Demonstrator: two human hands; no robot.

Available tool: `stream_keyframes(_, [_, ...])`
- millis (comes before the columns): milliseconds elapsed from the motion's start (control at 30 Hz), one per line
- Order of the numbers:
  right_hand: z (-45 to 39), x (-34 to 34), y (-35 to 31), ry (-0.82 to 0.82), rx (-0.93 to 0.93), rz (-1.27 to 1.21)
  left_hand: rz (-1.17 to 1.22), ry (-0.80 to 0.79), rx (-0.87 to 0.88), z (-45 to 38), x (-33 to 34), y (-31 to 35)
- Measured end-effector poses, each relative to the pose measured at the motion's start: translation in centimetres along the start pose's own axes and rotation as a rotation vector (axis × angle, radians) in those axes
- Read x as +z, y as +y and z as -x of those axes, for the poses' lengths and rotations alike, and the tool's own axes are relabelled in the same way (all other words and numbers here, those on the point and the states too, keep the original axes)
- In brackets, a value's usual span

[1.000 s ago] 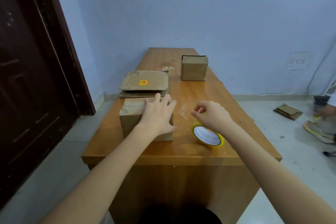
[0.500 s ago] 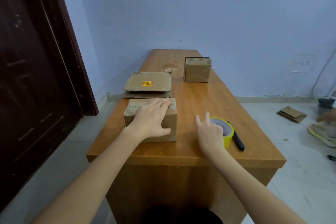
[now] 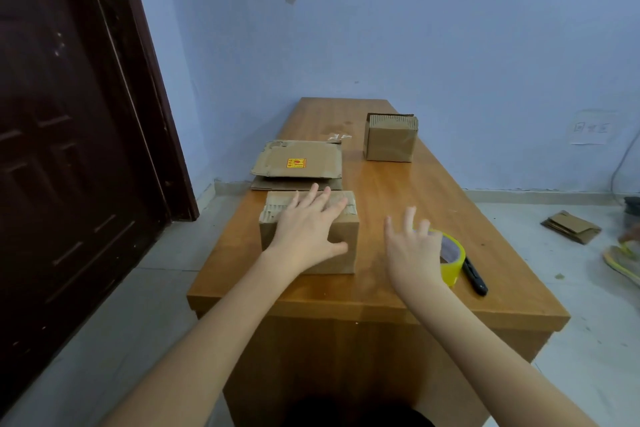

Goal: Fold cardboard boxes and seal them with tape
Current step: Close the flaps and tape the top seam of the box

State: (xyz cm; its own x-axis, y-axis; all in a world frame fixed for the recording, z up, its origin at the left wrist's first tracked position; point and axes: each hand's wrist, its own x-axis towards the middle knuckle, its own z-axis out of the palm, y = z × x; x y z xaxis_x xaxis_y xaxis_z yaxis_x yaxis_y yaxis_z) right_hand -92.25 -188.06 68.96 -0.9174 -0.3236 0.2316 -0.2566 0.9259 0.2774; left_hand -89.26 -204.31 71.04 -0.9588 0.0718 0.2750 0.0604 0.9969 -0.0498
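A folded brown cardboard box (image 3: 343, 250) sits near the front of the wooden table (image 3: 391, 191). My left hand (image 3: 306, 229) lies flat on the box's top with its fingers spread. My right hand (image 3: 412, 250) hovers open just left of a yellow tape roll (image 3: 452, 258), holding nothing. A black cutter (image 3: 475, 276) lies right of the roll. Flattened cardboard sheets (image 3: 298, 165) with a yellow-red label are stacked behind the near box. A second folded box (image 3: 389, 139) stands farther back on the right.
A dark wooden door (image 3: 69, 132) fills the left side. Scrap cardboard (image 3: 571, 227) lies on the floor at the right, near another person's shoe (image 3: 623, 260). A crumpled bit of clear tape (image 3: 337, 138) rests on the table behind the flat sheets.
My right hand let go of the tape it was pinching and opened beside the roll. The cutter came into sight. My left hand stayed flat on the near box.
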Motion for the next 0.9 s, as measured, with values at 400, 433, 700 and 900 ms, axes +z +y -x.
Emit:
stream_keyframes(400, [-1.8,-2.4,-3.5,0.072,-0.294,-0.648,0.247,-0.026,0.061,0.2,-0.6,-2.2])
stream_keyframes(433, [-1.9,-2.5,-3.3,0.068,-0.301,-0.603,0.32,-0.016,0.047,0.4,-0.7,-3.0])
stream_keyframes(700, [-2.3,-2.4,-2.6,-0.011,-0.328,-0.673,0.424,0.086,-0.07,3.4,0.5,-6.9])
stream_keyframes(900, [-2.6,-2.6,-1.9,-0.083,-0.336,-0.809,0.849,0.275,-0.049,4.9,2.3,-8.1])
